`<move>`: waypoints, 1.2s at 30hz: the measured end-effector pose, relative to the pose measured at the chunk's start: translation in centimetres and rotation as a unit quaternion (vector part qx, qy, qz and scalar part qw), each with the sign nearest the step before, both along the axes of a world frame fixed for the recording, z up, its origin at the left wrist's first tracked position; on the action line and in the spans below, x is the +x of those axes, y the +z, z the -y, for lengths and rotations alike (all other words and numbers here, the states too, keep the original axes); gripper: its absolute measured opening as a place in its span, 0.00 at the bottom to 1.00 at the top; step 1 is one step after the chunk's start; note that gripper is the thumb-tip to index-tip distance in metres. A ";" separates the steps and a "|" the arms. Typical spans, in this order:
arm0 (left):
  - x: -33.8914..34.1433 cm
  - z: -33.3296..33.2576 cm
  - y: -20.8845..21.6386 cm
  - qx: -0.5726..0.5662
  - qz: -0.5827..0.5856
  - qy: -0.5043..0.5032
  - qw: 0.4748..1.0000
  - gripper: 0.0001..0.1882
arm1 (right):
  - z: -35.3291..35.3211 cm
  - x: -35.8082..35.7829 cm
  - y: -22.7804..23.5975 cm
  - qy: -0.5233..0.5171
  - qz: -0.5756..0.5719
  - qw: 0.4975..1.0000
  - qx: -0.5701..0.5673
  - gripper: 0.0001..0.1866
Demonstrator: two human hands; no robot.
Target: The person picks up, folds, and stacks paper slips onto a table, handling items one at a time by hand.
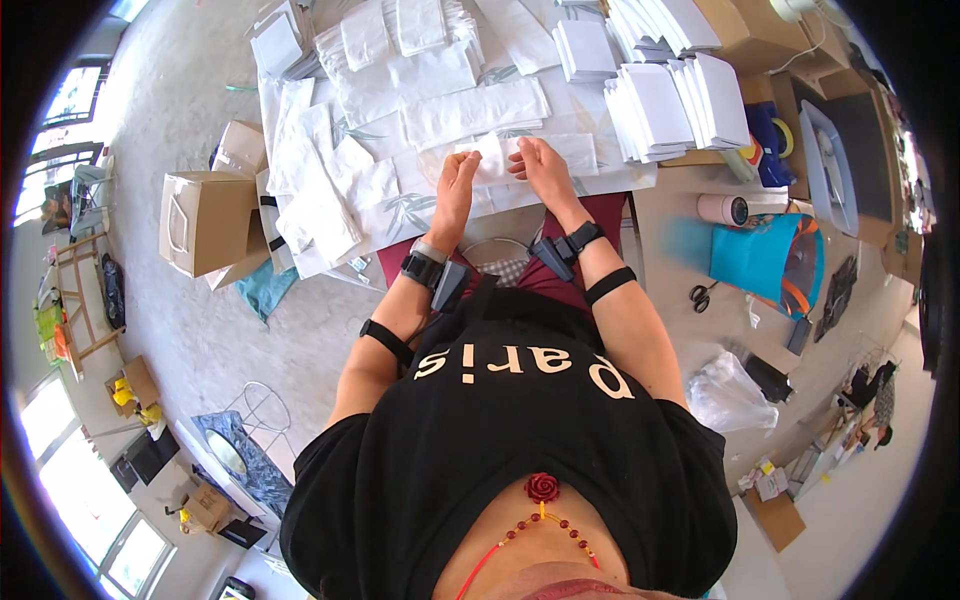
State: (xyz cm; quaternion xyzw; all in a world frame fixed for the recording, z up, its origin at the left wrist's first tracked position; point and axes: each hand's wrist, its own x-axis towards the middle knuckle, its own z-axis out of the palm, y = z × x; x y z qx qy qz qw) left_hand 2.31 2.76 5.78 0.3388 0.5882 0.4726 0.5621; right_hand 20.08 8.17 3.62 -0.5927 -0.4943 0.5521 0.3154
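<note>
A thin white plastic bag [489, 159] lies at the near edge of the table, between my two hands. My left hand [456, 192] is closed at its left part, the fingers bent and close together. On the other side my right hand [545, 172] curls its fingers over the bag, their tips pointing toward my left hand. How firmly either hand grips is hard to make out. Just beyond lies a flat stack of white bags [475, 112]. More loose white bags [320, 205] spread beside my left hand.
Stacks of folded white sheets [650, 110] stand at the table's right, with other piles [395, 50] farther back. Cardboard boxes [215, 220] sit left of the table. To the right are a pink cylinder [722, 209], a turquoise bag [760, 250] and black scissors [702, 296] on the floor.
</note>
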 end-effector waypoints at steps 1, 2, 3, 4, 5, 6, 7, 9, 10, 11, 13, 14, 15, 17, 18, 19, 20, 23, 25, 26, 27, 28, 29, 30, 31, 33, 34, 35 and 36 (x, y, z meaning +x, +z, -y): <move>-0.2 0.1 0.0 -0.005 -0.005 -0.016 1.000 0.24 | -0.1 0.0 0.5 0.002 0.029 1.000 -0.006 0.19; -0.2 0.0 -0.1 -0.001 -0.002 -0.018 1.000 0.26 | -0.1 0.1 0.5 0.000 0.058 0.998 -0.012 0.18; -0.3 0.0 -0.2 0.003 0.001 -0.019 1.000 0.28 | 0.2 0.0 0.2 -0.011 0.087 0.995 0.037 0.18; -0.3 0.0 -0.3 0.006 0.003 -0.020 1.000 0.30 | 0.6 -0.2 0.0 -0.023 0.117 0.989 0.087 0.17; -0.4 0.0 -0.7 0.003 0.019 -0.009 1.000 0.31 | 0.9 -0.3 -0.6 -0.034 0.146 0.979 0.137 0.17; -0.5 -0.1 -1.1 -0.001 0.035 0.002 0.999 0.32 | 0.9 -0.2 -1.1 -0.034 0.157 0.976 0.150 0.17; -0.6 -0.2 -1.5 -0.004 0.051 0.013 0.999 0.33 | 0.8 -0.1 -1.6 -0.035 0.168 0.972 0.163 0.16; -0.8 -0.3 -1.9 -0.010 0.113 0.058 0.992 0.32 | 0.8 -0.1 -1.9 -0.034 0.192 0.963 0.187 0.16; -1.0 -0.3 -2.0 -0.012 0.143 0.080 0.986 0.32 | 0.9 -0.2 -2.0 -0.034 0.205 0.958 0.198 0.15; -1.4 -0.2 -2.5 0.003 0.124 0.104 0.987 0.31 | 0.9 -0.3 -1.9 -0.032 0.218 0.953 0.210 0.15; -2.5 0.1 -3.3 0.033 0.087 0.150 0.984 0.30 | 0.9 -0.4 -1.6 -0.022 0.217 0.954 0.207 0.15; -2.7 0.3 -3.4 0.051 0.058 0.158 0.984 0.28 | 0.9 -0.4 -1.5 -0.018 0.218 0.954 0.206 0.15; -2.9 0.5 -3.4 0.070 0.029 0.165 0.983 0.26 | 0.9 -0.4 -1.4 -0.013 0.222 0.952 0.211 0.15; -3.0 0.9 -3.4 0.097 -0.045 0.152 0.983 0.23 | 0.9 -0.3 -1.7 -0.005 0.226 0.951 0.213 0.14; -3.0 1.0 -3.5 0.105 -0.090 0.129 0.982 0.23 | 0.8 -0.2 -2.1 -0.008 0.231 0.948 0.219 0.14; -3.0 1.2 -3.6 0.112 -0.135 0.106 0.979 0.22 | 0.7 -0.2 -2.5 -0.010 0.236 0.945 0.224 0.15; -2.7 1.5 -3.1 0.128 -0.179 0.083 0.972 0.22 | 0.7 -0.2 -2.6 -0.013 0.245 0.940 0.238 0.15; -2.2 1.9 -2.3 0.180 -0.298 0.000 0.938 0.20 | 0.6 -0.1 -3.1 -0.007 0.250 0.929 0.273 0.15; -1.8 1.8 -2.4 0.228 -0.393 -0.066 0.889 0.22 | 0.5 0.0 -3.3 -0.003 0.251 0.925 0.286 0.16; -1.7 1.7 -2.5 0.250 -0.438 -0.097 0.858 0.23 | 0.4 0.0 -3.3 0.000 0.251 0.923 0.292 0.16; -1.8 1.5 -2.7 0.254 -0.456 -0.144 0.840 0.30 | 0.4 0.0 -3.3 0.002 0.252 0.923 0.293 0.16; -1.7 1.5 -2.8 0.249 -0.488 -0.175 0.818 0.32 | 0.4 0.1 -3.3 0.004 0.252 0.922 0.293 0.16; -1.5 1.5 -2.6 0.244 -0.518 -0.206 0.794 0.34 | 0.4 0.1 -3.3 0.005 0.252 0.922 0.293 0.16; -1.4 1.4 -2.5 0.237 -0.547 -0.237 0.767 0.37 | 0.3 0.2 -3.3 0.005 0.252 0.923 0.292 0.16; -1.4 1.3 -2.7 0.235 -0.555 -0.252 0.757 0.39 | 0.3 0.2 -3.3 0.005 0.251 0.923 0.291 0.16; -1.8 1.4 -3.4 0.228 -0.573 -0.277 0.737 0.43 | 0.3 0.0 -2.6 0.018 0.250 0.929 0.271 0.16; -2.0 1.5 -3.8 0.225 -0.582 -0.280 0.730 0.44 | 0.3 -0.1 -2.3 0.030 0.250 0.935 0.250 0.16; -2.0 1.5 -3.8 0.224 -0.588 -0.285 0.723 0.44 | 0.4 0.1 -2.3 0.039 0.252 0.940 0.228 0.16; -2.0 1.5 -3.8 0.222 -0.595 -0.291 0.716 0.45 | 0.3 0.2 -2.3 0.037 0.252 0.939 0.232 0.16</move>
